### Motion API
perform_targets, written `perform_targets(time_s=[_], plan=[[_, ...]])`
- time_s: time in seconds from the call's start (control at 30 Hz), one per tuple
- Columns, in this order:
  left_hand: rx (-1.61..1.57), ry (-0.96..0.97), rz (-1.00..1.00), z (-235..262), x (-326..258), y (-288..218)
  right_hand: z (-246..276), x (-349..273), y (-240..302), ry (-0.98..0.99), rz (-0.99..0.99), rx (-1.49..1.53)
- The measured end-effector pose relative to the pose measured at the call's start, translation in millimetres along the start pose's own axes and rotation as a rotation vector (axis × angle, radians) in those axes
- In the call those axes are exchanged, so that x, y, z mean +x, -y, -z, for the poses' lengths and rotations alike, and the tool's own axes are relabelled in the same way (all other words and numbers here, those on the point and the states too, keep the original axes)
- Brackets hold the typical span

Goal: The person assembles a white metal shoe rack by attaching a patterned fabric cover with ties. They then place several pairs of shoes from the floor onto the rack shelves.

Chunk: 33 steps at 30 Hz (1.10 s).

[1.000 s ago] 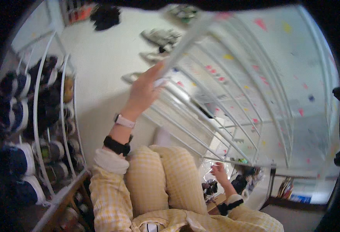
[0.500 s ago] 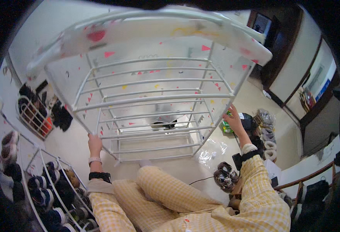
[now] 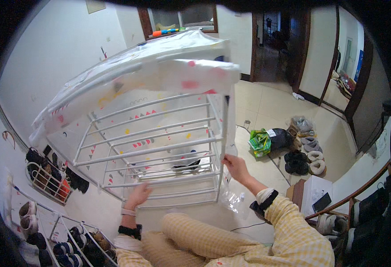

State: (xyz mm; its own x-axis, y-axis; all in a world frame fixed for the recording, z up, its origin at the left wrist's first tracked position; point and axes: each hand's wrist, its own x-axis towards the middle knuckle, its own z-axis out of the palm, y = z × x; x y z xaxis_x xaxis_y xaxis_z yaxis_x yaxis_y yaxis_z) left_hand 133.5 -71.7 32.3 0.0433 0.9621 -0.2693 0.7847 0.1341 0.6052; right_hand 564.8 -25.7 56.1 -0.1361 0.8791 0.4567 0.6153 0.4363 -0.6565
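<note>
Before me stands a white tubular shoe rack [image 3: 173, 147] with several barred tiers. A whitish cover [image 3: 128, 84] printed with coloured shapes drapes over its top and back. My right hand [image 3: 236, 168] is closed at the rack's near right upright, fingers pinched at the post and the cover's edge. Close to the lower front bars is my left hand [image 3: 138, 196], smeared by motion, so I cannot tell whether it grips a bar. Through the bars a small dark object [image 3: 187, 166] shows low inside the rack; its kind is unclear.
Another rack with shoes [image 3: 68, 247] stands at the lower left, beyond it a white wire basket [image 3: 48, 182]. On the right floor lie a green package [image 3: 260, 143], a black bag [image 3: 280, 139], slippers [image 3: 316, 162] and clear plastic [image 3: 232, 198]. A white box [image 3: 315, 193] sits nearer.
The rack has shifted left and turned, and my view has lifted to show more of the room. My left hand has left the left upright and moved right, toward the lower front bars.
</note>
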Motion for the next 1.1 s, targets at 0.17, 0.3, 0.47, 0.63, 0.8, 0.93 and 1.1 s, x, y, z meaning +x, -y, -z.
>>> perform_targets(time_s=[0.17, 0.3, 0.47, 0.63, 0.8, 0.93, 1.1], plan=[[0.088, -0.503, -0.807, -41, -84, -206, 13, -31, 28, -0.226, 0.153, 0.102], [0.150, -0.760, -0.875, -40, -79, -275, 18, -13, 53, -0.557, 0.122, 0.086], [-0.004, -0.644, -0.822, -58, -38, -311, 26, 28, 52, -0.489, 0.123, -0.062], [-0.206, -0.511, -0.698, -69, -11, -312, 32, 41, 47, -0.430, 0.279, -0.150], [-0.351, -0.377, -0.742, -67, 3, -308, 28, 45, 50, -0.486, 0.317, -0.301], [-0.363, -0.257, -0.651, -59, 1, -309, 28, 48, 46, -0.548, 0.375, -0.349], [-0.372, -0.169, -0.680, -53, -2, -307, 38, 45, 40, -0.640, 0.484, -0.329]])
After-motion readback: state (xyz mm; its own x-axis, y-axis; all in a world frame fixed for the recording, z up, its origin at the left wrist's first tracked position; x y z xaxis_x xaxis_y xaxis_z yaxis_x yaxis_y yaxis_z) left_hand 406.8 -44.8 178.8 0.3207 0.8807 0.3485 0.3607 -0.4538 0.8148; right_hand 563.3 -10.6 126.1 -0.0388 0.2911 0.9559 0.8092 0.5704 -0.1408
